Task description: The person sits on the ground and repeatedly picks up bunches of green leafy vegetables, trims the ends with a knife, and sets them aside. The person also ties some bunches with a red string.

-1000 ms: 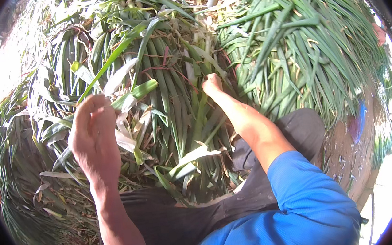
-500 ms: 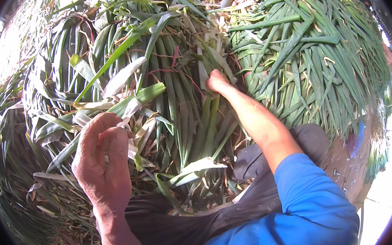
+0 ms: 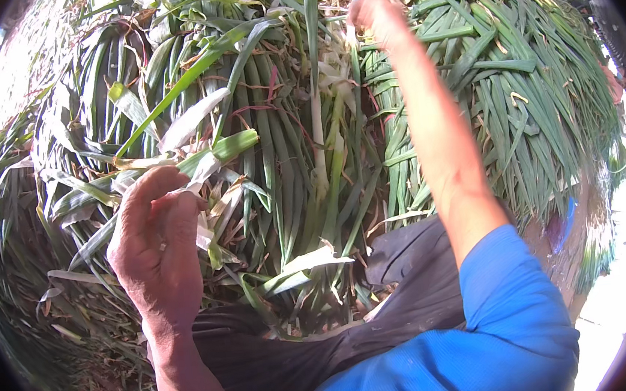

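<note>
Green-onion stalk (image 3: 317, 131): held upright above the heap, gripped at its upper end by the right hand (image 3: 374, 12), fingers closed on it near the top of the view. Loose outer skin (image 3: 201, 172) (pale, papery) is pinched in the left hand (image 3: 155, 237), fingers curled shut round it, just beside the stalk's lower leaves. Heap of green onions (image 3: 514, 93): large, spread across the whole view, apparently untrimmed. Progress, as judged: one stalk is lifted clear and partly stripped; nearly the whole heap is left. Dark trousers (image 3: 384, 309) are seen below.
</note>
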The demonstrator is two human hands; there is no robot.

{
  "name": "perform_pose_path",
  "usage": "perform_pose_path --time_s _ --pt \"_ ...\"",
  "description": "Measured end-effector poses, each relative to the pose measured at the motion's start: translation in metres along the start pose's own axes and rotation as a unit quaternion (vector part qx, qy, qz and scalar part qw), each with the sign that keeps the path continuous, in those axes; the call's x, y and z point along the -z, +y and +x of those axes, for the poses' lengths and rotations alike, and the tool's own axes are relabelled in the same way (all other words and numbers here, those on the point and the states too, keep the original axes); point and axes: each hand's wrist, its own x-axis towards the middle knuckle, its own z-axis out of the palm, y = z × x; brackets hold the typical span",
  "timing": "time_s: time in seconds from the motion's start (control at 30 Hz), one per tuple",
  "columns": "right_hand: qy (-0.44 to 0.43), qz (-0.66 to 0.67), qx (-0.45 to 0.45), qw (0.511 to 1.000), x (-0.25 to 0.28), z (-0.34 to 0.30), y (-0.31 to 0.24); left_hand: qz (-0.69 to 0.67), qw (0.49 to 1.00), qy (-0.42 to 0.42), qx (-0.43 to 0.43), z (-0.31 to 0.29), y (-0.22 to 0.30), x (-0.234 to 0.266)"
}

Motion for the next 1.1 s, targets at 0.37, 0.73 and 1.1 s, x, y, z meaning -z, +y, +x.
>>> perform_pose_path --time_s 0.37,0.73,1.1 --pt "-0.005 -0.246 -0.085 0.965 -0.072 -0.164 0.247 0.068 0.997 -0.019 0.004 0.005 -0.003 -0.013" --pt "-0.246 0.392 -0.065 0.884 -0.114 -0.173 -0.062 0.142 0.972 -0.183 0.045 0.02 -0.027 -0.043" --pt "-0.107 0.173 -0.021 0.979 -0.118 -0.138 0.045 -0.3 0.949 0.09 0.04 0.06 -0.007 0.051"
